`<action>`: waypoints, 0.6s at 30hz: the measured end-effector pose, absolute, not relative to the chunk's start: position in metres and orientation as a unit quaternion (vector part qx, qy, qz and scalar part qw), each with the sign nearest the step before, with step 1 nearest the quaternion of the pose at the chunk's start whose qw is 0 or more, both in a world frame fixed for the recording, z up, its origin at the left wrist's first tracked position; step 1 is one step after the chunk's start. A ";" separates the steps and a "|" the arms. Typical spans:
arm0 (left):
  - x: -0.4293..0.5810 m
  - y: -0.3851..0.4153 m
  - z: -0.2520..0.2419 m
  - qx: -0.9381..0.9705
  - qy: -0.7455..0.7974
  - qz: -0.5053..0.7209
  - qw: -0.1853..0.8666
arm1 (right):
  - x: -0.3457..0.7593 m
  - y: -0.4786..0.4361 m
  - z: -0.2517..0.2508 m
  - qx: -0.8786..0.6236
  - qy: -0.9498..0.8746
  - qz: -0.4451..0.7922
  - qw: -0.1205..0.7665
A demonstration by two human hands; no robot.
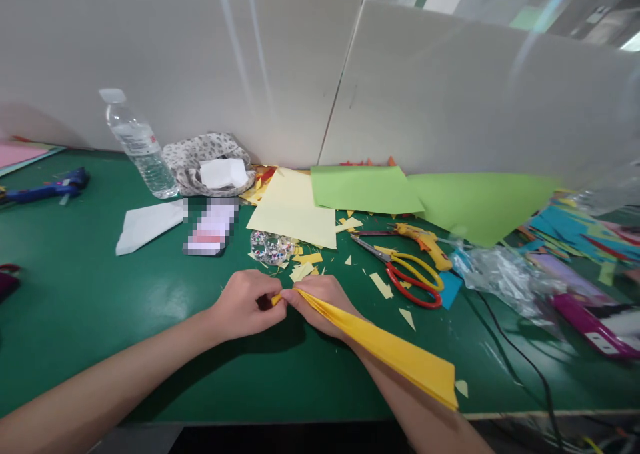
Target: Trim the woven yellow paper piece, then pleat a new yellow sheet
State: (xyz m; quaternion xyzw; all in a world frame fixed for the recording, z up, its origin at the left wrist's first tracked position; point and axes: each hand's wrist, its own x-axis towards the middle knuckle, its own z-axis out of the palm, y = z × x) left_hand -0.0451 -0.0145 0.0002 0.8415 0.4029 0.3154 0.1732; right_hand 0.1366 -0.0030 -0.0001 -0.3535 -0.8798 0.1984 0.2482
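Observation:
A strip of folded yellow paper is gathered to a narrow end between my two hands. My left hand is closed, its thumb and fingers pinching the tip of that gathered end. Right beside it, my right hand grips the paper with the thumb on top. From there the paper fans out wider over my right forearm. Just beyond the hands lie small yellow paper scraps and a clear case with colourful bits. Scissors with red and yellow handles rest to the right.
Behind the scissors lies a yellow glue gun. Cream paper and green sheets lie at the back. A water bottle, a cloth pouch and a blurred-out phone are at left. A cable crosses the right side.

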 end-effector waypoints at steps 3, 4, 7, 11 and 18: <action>-0.049 -0.012 0.003 0.823 0.411 0.325 0.218 | 0.139 -0.005 0.005 -0.373 -0.846 0.265 0.275; -0.051 -0.011 0.005 0.817 0.417 0.324 0.230 | 0.140 -0.006 0.006 -0.383 -0.829 0.290 0.287; -0.054 -0.007 0.008 0.821 0.413 0.302 0.254 | 0.143 -0.008 0.008 -0.400 -0.799 0.327 0.309; -0.052 -0.006 0.009 0.837 0.395 0.270 0.265 | 0.144 -0.008 0.006 -0.406 -0.807 0.319 0.288; -0.048 -0.008 0.007 0.812 0.446 0.261 0.270 | 0.140 -0.009 0.008 -0.414 -0.826 0.266 0.276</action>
